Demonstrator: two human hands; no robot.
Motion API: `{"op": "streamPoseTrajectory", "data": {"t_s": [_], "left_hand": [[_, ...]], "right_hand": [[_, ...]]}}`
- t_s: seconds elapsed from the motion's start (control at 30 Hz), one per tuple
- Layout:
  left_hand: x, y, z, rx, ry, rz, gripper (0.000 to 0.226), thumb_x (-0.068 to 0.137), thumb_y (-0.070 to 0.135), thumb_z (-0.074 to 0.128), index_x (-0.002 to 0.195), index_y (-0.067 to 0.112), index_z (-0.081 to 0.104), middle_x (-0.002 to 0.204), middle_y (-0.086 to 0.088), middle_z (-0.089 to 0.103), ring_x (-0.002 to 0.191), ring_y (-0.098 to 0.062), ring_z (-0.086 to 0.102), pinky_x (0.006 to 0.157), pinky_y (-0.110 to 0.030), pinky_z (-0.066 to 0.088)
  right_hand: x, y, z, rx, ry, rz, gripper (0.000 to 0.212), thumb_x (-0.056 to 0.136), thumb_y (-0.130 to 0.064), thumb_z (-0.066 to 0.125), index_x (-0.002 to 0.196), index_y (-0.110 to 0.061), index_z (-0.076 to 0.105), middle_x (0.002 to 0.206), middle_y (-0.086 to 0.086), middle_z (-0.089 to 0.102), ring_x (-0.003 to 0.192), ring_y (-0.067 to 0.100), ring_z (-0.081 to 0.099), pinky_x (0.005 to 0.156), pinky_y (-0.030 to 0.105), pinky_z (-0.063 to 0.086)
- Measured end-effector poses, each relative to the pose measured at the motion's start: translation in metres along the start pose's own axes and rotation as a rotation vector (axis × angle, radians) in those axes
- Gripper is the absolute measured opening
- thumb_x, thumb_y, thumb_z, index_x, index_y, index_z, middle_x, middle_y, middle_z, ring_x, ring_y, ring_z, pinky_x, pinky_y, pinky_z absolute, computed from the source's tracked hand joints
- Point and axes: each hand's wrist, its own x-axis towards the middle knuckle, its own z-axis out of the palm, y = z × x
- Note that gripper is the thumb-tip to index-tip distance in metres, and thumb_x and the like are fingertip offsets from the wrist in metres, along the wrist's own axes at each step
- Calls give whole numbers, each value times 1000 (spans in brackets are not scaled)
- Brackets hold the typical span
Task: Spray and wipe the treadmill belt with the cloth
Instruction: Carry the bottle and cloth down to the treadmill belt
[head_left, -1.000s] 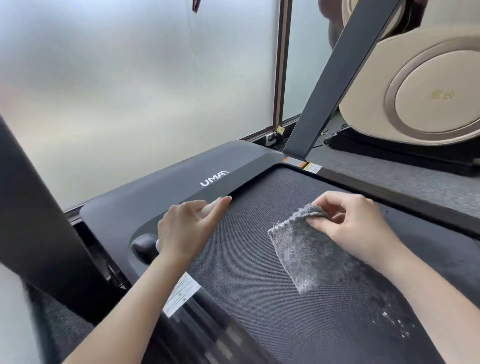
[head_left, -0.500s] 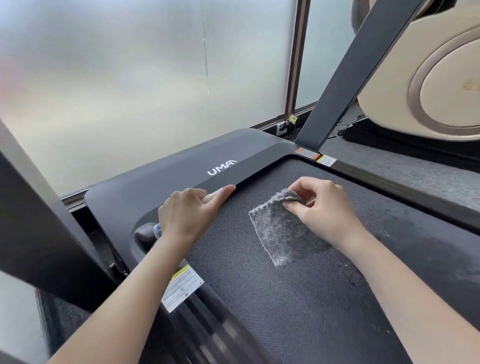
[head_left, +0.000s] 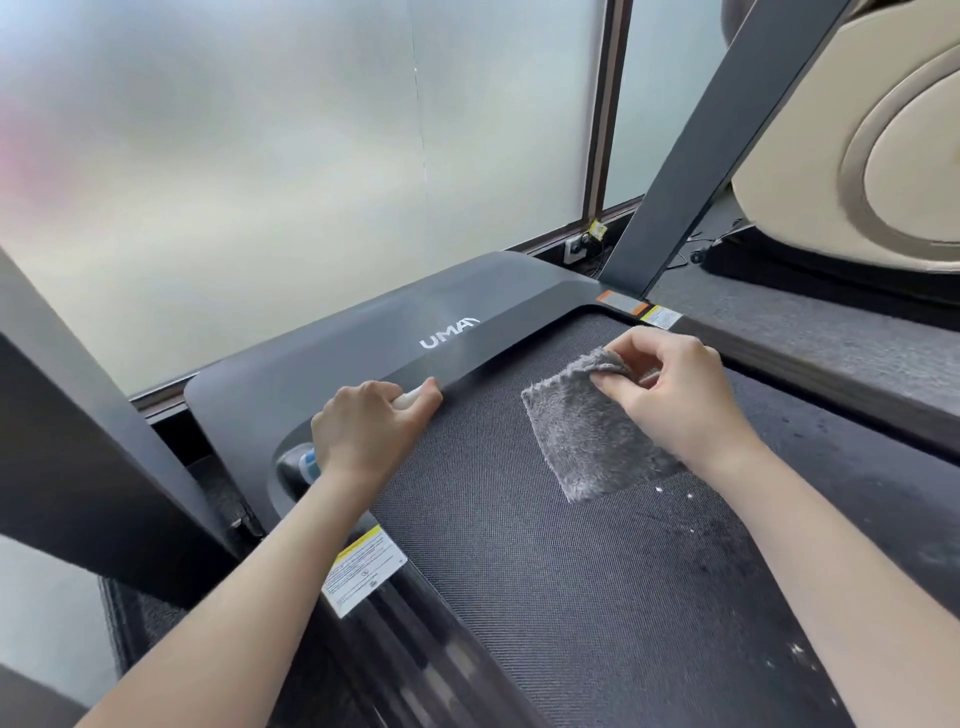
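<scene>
Left hand (head_left: 371, 436) wraps the spray bottle (head_left: 306, 465), its contents hidden, at the treadmill belt (head_left: 519, 571) front edge, while right hand (head_left: 675, 395) pinches the grey cloth (head_left: 587, 447) lying flat on the belt.

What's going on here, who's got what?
A person is cleaning a treadmill. The right hand pinches the far corner of a grey cloth that lies flat on the belt, near its front end. The left hand grips a bottle, mostly hidden and presumably the spray, at the belt's front left edge against the motor cover. Pale specks show on the belt's right side, nearer the person than the cloth.
</scene>
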Motion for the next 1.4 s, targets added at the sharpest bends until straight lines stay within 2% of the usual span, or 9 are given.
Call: {"op": "streamPoseTrajectory", "data": {"t_s": [0.1,0.27,0.47,0.63,0.73,0.87,0.97,1.2,1.4], "left_hand": [[5,-2,0,11,-96,-5,71,86,69,47,46,13,32,45,0,43,56,-26,52,54,-30,31],[-5,2,6,55,-247,48,78,75,88,39,49,16,23,42,3,38,45,-21,44,53,-29,36],[-13,15,18,110,-260,45,66,65,76,28,47,13,36,47,-3,50,53,-23,54,56,-29,39],[-7,26,32,82,-348,50,71,84,75,40,51,12,31,49,-1,47,51,-23,50,59,-31,41],[4,39,40,38,-341,64,72,84,76,39,53,13,31,48,-1,47,48,-22,50,63,-33,49],[14,72,63,24,-281,119,67,83,69,43,48,12,32,46,0,43,49,-24,48,60,-32,44],[20,96,85,45,-243,146,63,80,64,44,45,12,36,49,-2,46,56,-28,54,64,-33,48],[48,135,130,27,-280,211,70,83,76,41,48,14,39,59,-3,55,66,-28,59,67,-35,48],[39,168,157,8,-250,273,66,79,70,40,48,13,46,56,-4,56,65,-29,59,61,-32,38]], "right_hand": [[-2,1,-8,11,25,-1,8,81,-13,72,76,-18,67,68,-10,63,58,1,52,54,7,39],[-9,7,-16,11,48,12,10,80,-12,73,73,-18,67,67,-7,65,58,10,55,54,11,40],[-13,18,-24,-1,92,27,12,78,-12,74,72,-19,67,65,-9,65,59,8,56,58,13,42],[-15,23,-32,14,110,35,16,78,-10,74,70,-19,65,60,-11,61,56,1,54,54,9,40],[-12,28,-36,20,118,31,17,78,-8,74,69,-18,64,56,-13,58,53,-3,52,53,6,38],[-7,40,-42,4,119,26,13,78,-11,74,71,-19,67,62,-10,63,59,2,55,55,9,40],[-5,53,-49,-6,133,24,12,78,-13,74,71,-19,67,63,-9,64,60,4,55,55,9,39],[-1,83,-78,-27,160,45,13,79,-10,74,70,-17,67,62,-8,63,60,2,54,58,9,39],[-7,100,-96,-40,198,67,16,79,-9,74,69,-19,67,62,-10,63,61,1,55,57,8,39]]}}
